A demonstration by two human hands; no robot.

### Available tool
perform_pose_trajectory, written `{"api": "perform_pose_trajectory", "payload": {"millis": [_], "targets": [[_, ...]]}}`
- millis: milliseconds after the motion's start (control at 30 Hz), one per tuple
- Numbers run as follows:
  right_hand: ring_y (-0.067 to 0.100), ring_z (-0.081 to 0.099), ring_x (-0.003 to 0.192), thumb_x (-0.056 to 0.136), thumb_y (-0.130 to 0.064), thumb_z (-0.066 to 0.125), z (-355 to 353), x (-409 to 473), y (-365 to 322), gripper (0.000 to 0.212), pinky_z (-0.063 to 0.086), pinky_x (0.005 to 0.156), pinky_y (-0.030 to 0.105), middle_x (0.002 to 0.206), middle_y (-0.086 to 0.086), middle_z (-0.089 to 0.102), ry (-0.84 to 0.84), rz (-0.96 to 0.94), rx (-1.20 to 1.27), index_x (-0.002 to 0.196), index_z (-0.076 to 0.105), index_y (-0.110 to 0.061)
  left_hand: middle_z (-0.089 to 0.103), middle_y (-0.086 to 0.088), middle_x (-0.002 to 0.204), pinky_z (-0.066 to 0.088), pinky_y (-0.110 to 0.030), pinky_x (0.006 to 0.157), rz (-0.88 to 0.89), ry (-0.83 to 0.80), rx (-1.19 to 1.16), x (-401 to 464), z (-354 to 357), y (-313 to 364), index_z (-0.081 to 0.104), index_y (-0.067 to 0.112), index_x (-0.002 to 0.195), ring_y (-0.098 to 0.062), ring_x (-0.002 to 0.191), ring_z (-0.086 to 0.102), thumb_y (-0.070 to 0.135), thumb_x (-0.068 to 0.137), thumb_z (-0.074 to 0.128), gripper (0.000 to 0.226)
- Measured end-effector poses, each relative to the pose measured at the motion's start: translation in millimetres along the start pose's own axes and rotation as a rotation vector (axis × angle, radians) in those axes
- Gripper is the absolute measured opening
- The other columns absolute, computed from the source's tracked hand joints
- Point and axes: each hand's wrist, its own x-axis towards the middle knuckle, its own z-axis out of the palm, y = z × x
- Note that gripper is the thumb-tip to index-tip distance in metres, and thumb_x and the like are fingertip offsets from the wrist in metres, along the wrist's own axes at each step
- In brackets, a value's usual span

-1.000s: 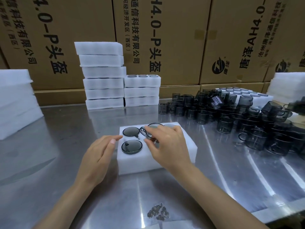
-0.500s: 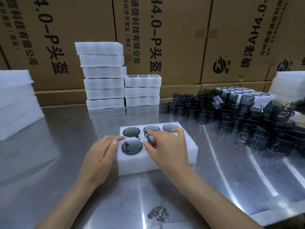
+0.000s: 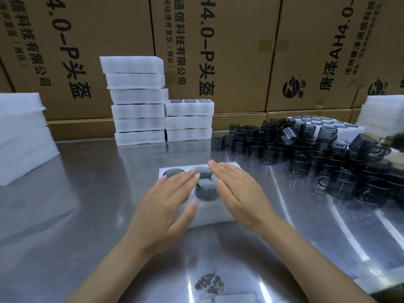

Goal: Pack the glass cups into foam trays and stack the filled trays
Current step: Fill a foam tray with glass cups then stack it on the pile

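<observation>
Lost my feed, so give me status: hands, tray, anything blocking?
Left hand and right hand open, flat over the foam tray. Dark cups seated in its holes. Nothing blocking; loose cups piled to the right.

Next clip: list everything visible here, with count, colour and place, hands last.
Foam tray: one, white, centre of table, under both hands; cups in it, number hidden.
Cup: one, smoky grey, showing between the hands in the tray.
Tall stack: six white trays, rear left of centre.
Short stack: three white trays, beside the tall stack; top one holds cups.
Foam pile: white, far left.
Foam pile: white, far right.
Loose cups: many, smoky grey, right of table.
Cartons: brown, printed, along the back.
Table: steel.
Left hand: open, over tray.
Right hand: open, over tray.
</observation>
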Motion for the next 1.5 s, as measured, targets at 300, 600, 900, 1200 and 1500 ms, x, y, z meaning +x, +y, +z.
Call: {"api": "perform_pose_trajectory", "payload": {"millis": [300, 600, 900, 1200, 1500], "targets": [[0.005, 0.018, 0.142, 0.101, -0.036, 0.025, 8.8, -5.7, -3.1, 0.046, 0.013, 0.115, 0.034, 0.155, -0.016, 0.022, -0.279, 0.021, -0.219, 0.147, 0.03, -0.03, 0.066, 0.003, 0.119, 0.036, -0.039, 0.102, 0.014, -0.104, 0.111, -1.9, 11.5, -0.5, 0.07, 0.013, 0.113, -0.019, 0.111, 0.063, 0.036, 0.087, 0.039, 0.046], [0.005, 0.023, 0.141, 0.101, -0.041, 0.026, 10.0, -7.7, 1.5, 0.045, 0.013, 0.114, 0.031, 0.152, -0.016, 0.03, -0.22, -0.001, -0.185, 0.143, 0.037, -0.031, 0.06, 0.004, 0.129, 0.041, -0.04, 0.101, 0.005, -0.115, 0.084, -7.5, 16.4, -2.0, 0.063, 0.015, 0.124, -0.015, 0.119, 0.057, 0.037, 0.089, 0.038, 0.048], [0.027, 0.033, 0.134, 0.091, -0.022, 0.049, -33.8, -5.0, 77.1, 0.043, 0.024, 0.109, 0.043, 0.143, 0.01, 0.045, 0.325, 0.639, -0.3, 0.132, 0.052, -0.011, 0.053, 0.013, 0.134, 0.033, -0.026, 0.1, -0.05, -0.002, -0.081, -10.0, 15.4, -12.1, 0.057, 0.019, 0.129, -0.004, 0.123, 0.046, 0.038, 0.093, 0.032, 0.048], [0.036, 0.006, 0.141, 0.087, -0.027, 0.052, -54.3, -15.0, 118.0, 0.045, -0.004, 0.113, 0.053, 0.149, 0.022, 0.025, 0.198, 1.123, -0.41, 0.131, 0.048, -0.018, 0.06, 0.022, 0.116, 0.034, -0.021, 0.089, -0.32, 0.141, -0.293, -10.7, 10.8, -35.7, 0.057, 0.042, 0.112, -0.002, 0.109, 0.052, 0.05, 0.089, 0.027, 0.038], [0.033, 0.049, 0.116, 0.09, -0.01, 0.047, -45.0, -7.3, 108.1, 0.047, 0.039, 0.088, 0.039, 0.123, 0.009, 0.062, 0.107, 0.711, -0.381, 0.132, 0.053, -0.03, 0.061, 0.021, 0.114, 0.032, -0.014, 0.091, -0.355, 0.123, -0.298, -11.3, 12.8, -38.0, 0.062, 0.036, 0.112, -0.004, 0.113, 0.051, 0.051, 0.088, 0.027, 0.045]]}}
